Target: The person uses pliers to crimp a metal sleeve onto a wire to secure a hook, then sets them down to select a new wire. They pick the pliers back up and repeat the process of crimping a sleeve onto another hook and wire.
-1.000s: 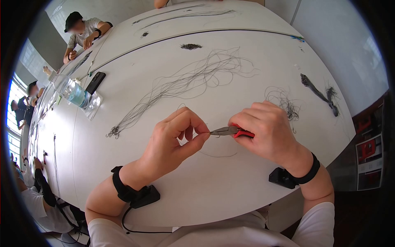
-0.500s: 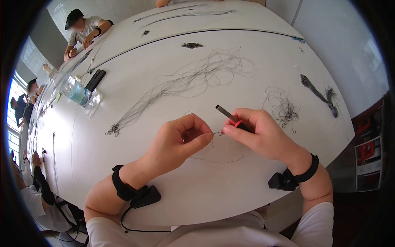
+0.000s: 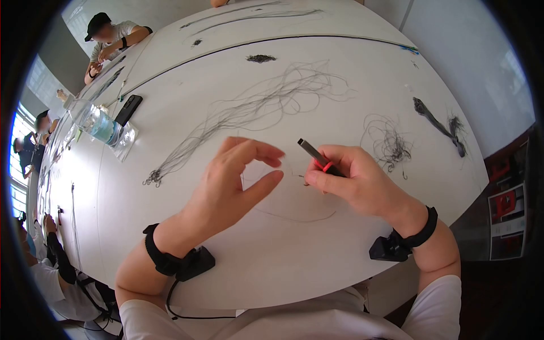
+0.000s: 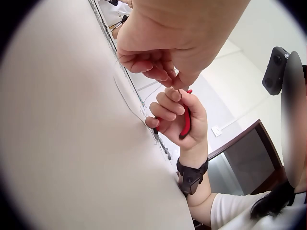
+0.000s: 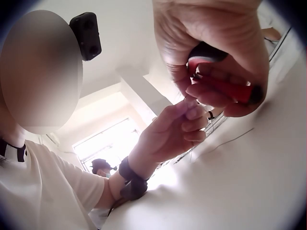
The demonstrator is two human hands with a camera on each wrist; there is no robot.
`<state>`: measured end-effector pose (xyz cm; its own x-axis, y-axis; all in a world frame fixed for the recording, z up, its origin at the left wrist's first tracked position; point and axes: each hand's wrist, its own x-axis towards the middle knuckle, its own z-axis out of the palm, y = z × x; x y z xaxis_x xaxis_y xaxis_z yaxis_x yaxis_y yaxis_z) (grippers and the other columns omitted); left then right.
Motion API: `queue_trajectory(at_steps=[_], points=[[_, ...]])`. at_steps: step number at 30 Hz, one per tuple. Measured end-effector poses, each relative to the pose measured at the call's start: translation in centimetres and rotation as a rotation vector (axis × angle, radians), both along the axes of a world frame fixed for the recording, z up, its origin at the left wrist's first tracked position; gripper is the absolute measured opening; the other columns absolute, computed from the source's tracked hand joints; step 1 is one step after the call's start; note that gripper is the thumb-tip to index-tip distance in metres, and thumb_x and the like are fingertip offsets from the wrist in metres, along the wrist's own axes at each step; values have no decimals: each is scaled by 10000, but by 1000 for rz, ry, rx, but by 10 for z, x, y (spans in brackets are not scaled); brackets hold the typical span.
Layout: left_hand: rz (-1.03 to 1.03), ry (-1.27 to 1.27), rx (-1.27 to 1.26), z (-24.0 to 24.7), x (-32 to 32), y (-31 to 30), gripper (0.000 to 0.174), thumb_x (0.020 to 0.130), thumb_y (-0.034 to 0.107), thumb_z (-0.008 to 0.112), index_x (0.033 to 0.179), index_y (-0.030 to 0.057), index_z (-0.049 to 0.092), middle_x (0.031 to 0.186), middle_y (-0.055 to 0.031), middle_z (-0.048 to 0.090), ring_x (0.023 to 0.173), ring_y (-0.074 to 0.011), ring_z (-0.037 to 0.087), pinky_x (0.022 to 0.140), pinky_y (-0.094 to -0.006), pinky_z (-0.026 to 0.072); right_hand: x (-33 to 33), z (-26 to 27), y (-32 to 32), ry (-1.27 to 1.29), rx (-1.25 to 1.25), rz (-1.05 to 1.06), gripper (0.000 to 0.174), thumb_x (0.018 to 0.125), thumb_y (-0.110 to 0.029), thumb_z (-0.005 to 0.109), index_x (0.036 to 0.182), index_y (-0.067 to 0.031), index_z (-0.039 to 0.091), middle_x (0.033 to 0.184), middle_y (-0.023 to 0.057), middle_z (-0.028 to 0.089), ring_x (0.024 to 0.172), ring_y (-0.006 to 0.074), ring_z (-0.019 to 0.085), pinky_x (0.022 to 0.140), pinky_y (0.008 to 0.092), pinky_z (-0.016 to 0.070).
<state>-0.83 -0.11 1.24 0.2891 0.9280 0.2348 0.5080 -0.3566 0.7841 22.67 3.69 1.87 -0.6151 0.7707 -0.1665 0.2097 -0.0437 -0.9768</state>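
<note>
In the head view my right hand [image 3: 360,178] holds a pair of pliers [image 3: 311,150], dark metal jaws pointing up and away, red-and-black handles in the palm. Its thumb and index fingertip also pinch a small fish hook [image 3: 304,180]. To the left, my left hand [image 3: 226,175] is raised over the table, thumb and fingers spread apart with a gap between them. A thin dark line [image 3: 306,220] curves across the tabletop below the hands. Both wrist views show the hands close together, with red plier handles [image 4: 185,123] inside the right palm.
Beyond my hands lies a long bundle of loose lines [image 3: 226,122], hooks at its near end. A tangled clump [image 3: 391,144] and a dark tied bundle [image 3: 436,122] lie right. A clear bottle [image 3: 102,126] and black phone [image 3: 129,109] lie left. Another person [image 3: 122,37] sits at far left.
The plier jaws have left the left fingertips and swung upward in my right hand, which now pinches the hook. My left hand has let go and drawn back left, fingers spreading.
</note>
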Motion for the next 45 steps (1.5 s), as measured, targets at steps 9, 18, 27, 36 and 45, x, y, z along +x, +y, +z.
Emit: queue_trajectory(at_steps=[9, 18, 27, 36, 45], points=[[335, 340, 137, 24, -20, 6, 315, 827, 98, 775, 1111, 67, 643, 954, -110, 709, 775, -206, 723, 693, -318, 567, 0, -2, 2, 83, 59, -102, 188, 929, -206, 701, 894, -28, 652, 734, -54, 548, 682, 28, 471, 634, 215, 389], [363, 674, 470, 31, -12, -8, 274, 816, 103, 787, 1055, 88, 654, 842, -33, 663, 688, -175, 684, 578, -304, 530, -1, -2, 2, 93, 56, -118, 181, 928, -200, 696, 911, -23, 666, 780, -6, 636, 739, 50, 571, 692, 220, 441], [42, -37, -88, 22, 9, -14, 72, 871, 67, 729, 910, 23, 688, 818, -47, 667, 584, -104, 585, 514, -248, 454, -9, -4, -11, 162, 20, -112, 158, 918, -148, 701, 949, 4, 673, 827, 18, 675, 796, 66, 627, 735, 235, 496], [34, -37, -76, 20, 9, -14, 100, 845, 70, 759, 907, 27, 694, 854, -42, 681, 581, -92, 576, 512, -242, 453, -14, -6, -17, 93, 128, -101, 164, 916, -146, 704, 932, 13, 672, 798, 7, 665, 756, 49, 573, 693, 224, 476], [30, 156, 222, 13, 10, -16, 122, 798, 68, 788, 888, 63, 705, 831, -24, 666, 540, -129, 595, 482, -261, 481, -15, -8, -18, 137, -37, -120, 200, 939, -194, 707, 974, 2, 716, 731, -48, 595, 667, 18, 477, 584, 195, 368]])
